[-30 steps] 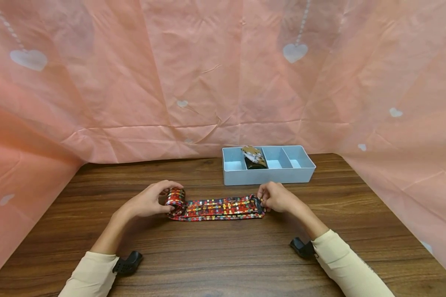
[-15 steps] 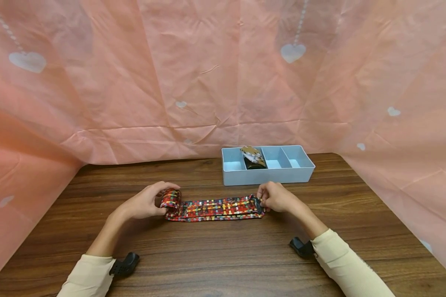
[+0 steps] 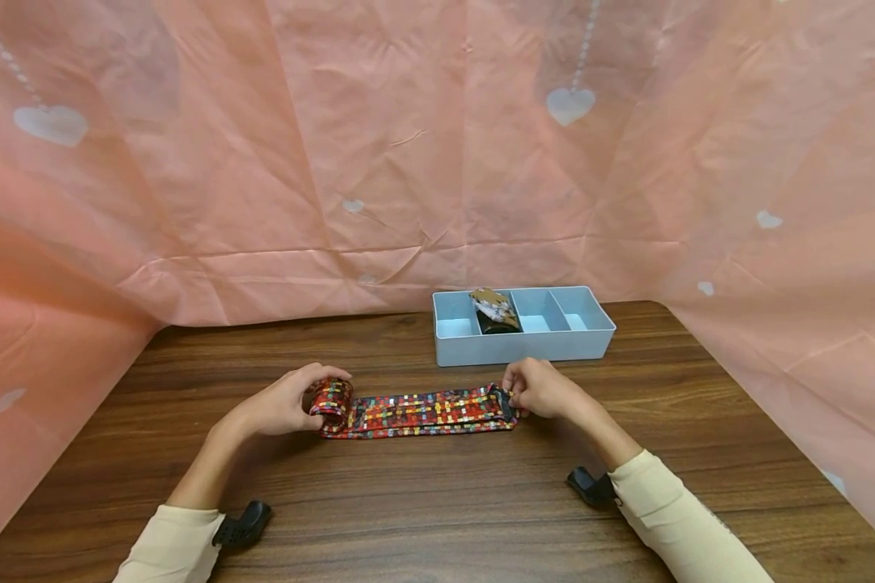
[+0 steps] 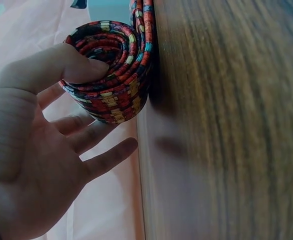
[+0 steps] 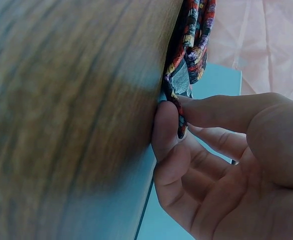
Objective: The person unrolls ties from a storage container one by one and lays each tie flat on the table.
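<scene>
A necktie (image 3: 423, 411) with a red, black and yellow checkered pattern stretches across the wooden table, its left end wound into a roll. My left hand (image 3: 280, 405) grips that roll, thumb on its near edge and fingers at the far side. In the left wrist view the spiral layers of the roll (image 4: 119, 102) show, with the thumb over the coil's edge. At the other end, my right hand (image 3: 543, 389) pinches the tie's tip. The right wrist view shows thumb and index finger closed on the narrow tip (image 5: 181, 125), with dark lining visible just beyond.
Behind the tie stands a light blue box (image 3: 525, 350) with several compartments. In its second compartment from the left sits a folded or rolled fabric piece (image 3: 497, 312) in gold, white and black. A pink curtain (image 3: 394, 162) with white hearts hangs around the table (image 3: 423, 502).
My left hand has shifted slightly left and a little nearer with the roll, which rocked toward the left. The right hand has kept its pinch on the tip in nearly the same place.
</scene>
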The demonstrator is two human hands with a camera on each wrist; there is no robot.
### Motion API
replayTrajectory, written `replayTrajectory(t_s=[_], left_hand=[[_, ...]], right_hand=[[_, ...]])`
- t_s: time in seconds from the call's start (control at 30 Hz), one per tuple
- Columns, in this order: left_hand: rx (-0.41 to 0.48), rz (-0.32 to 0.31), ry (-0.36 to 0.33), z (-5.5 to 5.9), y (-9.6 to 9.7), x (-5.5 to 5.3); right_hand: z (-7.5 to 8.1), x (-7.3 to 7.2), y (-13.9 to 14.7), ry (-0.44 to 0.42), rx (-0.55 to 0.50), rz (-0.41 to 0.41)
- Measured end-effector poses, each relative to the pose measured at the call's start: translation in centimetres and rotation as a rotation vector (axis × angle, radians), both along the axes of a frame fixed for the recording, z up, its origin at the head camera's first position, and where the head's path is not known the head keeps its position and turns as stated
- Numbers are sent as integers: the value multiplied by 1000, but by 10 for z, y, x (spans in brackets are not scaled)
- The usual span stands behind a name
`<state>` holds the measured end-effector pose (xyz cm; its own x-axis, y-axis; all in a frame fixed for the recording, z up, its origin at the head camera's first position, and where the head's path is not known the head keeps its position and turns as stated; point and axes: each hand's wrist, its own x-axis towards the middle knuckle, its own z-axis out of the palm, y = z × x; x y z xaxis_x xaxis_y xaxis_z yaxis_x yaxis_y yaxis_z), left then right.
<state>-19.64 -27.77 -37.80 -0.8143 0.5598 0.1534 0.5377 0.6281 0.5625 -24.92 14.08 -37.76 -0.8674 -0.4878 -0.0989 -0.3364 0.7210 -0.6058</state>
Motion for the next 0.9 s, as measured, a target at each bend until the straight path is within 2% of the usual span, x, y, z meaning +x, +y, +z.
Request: replayTrajectory(t_s=[0.4, 0.9], left_hand=[[-19, 6, 57, -4, 6, -3], [15, 11, 0, 1, 3, -3]], right_hand=[[-1, 0, -1, 0, 0, -4], [0, 0, -1, -13, 9, -16]])
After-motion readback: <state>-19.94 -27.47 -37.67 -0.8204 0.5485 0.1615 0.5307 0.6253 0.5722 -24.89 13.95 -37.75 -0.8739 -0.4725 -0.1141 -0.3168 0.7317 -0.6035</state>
